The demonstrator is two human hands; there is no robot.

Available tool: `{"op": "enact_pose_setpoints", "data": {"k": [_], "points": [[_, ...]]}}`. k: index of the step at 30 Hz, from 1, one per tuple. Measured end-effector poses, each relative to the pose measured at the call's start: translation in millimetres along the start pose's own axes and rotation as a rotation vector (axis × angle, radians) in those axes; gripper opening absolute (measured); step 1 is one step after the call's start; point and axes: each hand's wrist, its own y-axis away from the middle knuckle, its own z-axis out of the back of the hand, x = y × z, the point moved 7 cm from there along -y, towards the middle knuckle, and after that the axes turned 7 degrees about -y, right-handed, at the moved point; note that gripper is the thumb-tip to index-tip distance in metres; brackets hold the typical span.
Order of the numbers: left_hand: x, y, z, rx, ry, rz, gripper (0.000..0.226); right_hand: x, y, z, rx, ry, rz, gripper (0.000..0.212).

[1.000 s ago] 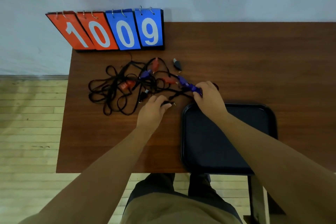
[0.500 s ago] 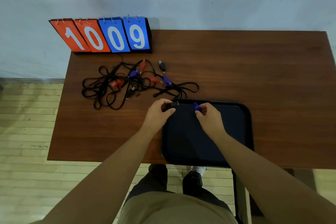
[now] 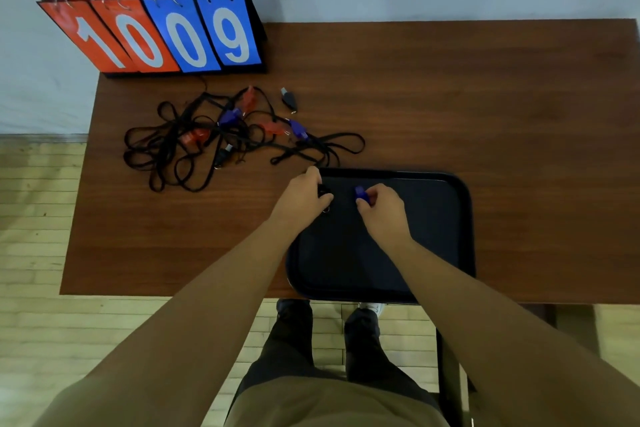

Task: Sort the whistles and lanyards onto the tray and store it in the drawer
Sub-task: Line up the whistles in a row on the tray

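Hands have come in from the tangle to the near-left part of the black plastic tray (image 3: 460, 218), a change from a second ago, when both were out among the cords. The left hand (image 3: 300, 199) has its fingers pinched shut on a small black whistle (image 3: 322, 189) with a metal ring hanging under it; the right hand (image 3: 382, 211) grips a blue plastic whistle (image 3: 361, 193), fingers closed round it. Both whistles sit just above the tray floor, not yet let go, so I judge the first drop-off is about to happen. At about ten o'clock from the tray, the heap of black lanyards (image 3: 194, 149) with red and blue whistles lies on the brown wooden surface (image 3: 485, 97), with a loose black whistle (image 3: 289, 100) at eleven. Most sorting remains.
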Motion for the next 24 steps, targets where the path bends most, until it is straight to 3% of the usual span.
{"op": "enact_pose_setpoints", "data": {"k": [4,8,14,24], "points": [[1.2,-9.7,-6.6,0.001,-0.071,-0.008,0.032,3.1,-6.6,-5.4,-0.024,0.032,0.008,0.022],[6.9,-4.4,-8.4,-0.041,0.031,-0.002,0.049,5.2,-6.6,-7.7,-0.029,0.056,0.041,0.032],[13.9,16.0,-15.7,-0.046,0.003,-0.183,0.039,8.4,4.7,-4.6,-0.001,0.117,0.234,0.034],[6.2,0.1,-10.4,-0.166,0.032,-0.195,0.035,16.7,-5.1,-14.8,0.016,0.146,0.279,0.029]]}}
